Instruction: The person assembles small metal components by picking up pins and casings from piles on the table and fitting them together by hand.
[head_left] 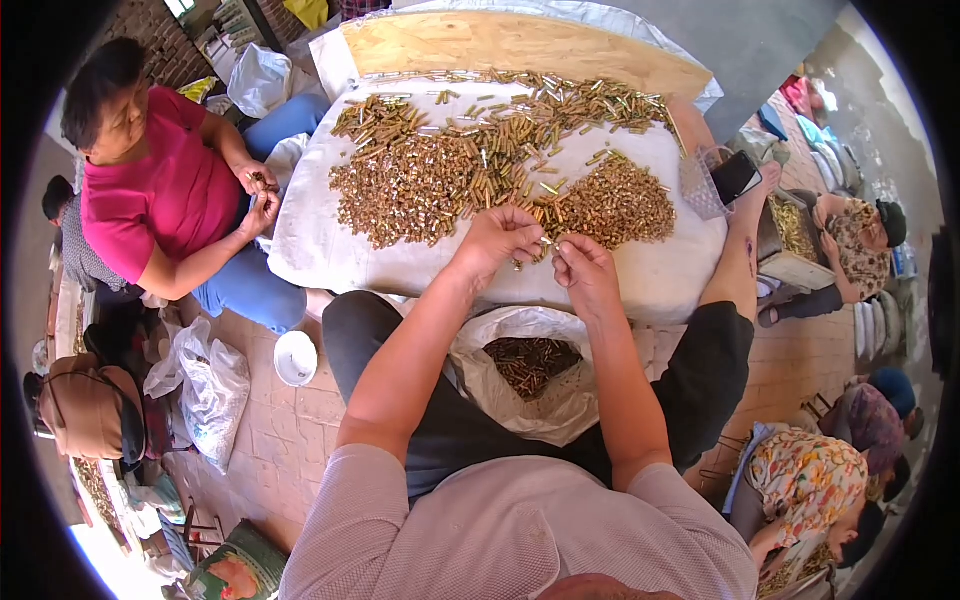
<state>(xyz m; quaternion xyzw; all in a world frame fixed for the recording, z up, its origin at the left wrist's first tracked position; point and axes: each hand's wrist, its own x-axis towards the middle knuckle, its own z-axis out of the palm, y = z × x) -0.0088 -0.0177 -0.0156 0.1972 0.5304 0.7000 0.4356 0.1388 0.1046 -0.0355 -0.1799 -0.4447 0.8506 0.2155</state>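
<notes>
Over the near edge of a cloth-covered table (pixel 305 235), my left hand (pixel 500 245) and my right hand (pixel 588 275) are close together, fingertips almost meeting. Both are pinched shut. A small brass-coloured metal piece (pixel 546 241) shows at the left fingertips; what the right fingers pinch is too small to make out. Just beyond my hands lie a big heap of short brass-coloured pieces (pixel 400 190) on the left and a smaller heap (pixel 620 200) on the right. Longer brass-coloured tubes (pixel 530 130) are scattered behind and between them.
An open white sack (pixel 565 425) with dark metal pieces (pixel 530 365) sits between my legs. A wooden board (pixel 520 42) edges the table's far side. A phone (pixel 735 178) lies at right. At left sit a co-worker (pixel 165 200) handling small pieces and a white bucket (pixel 295 358).
</notes>
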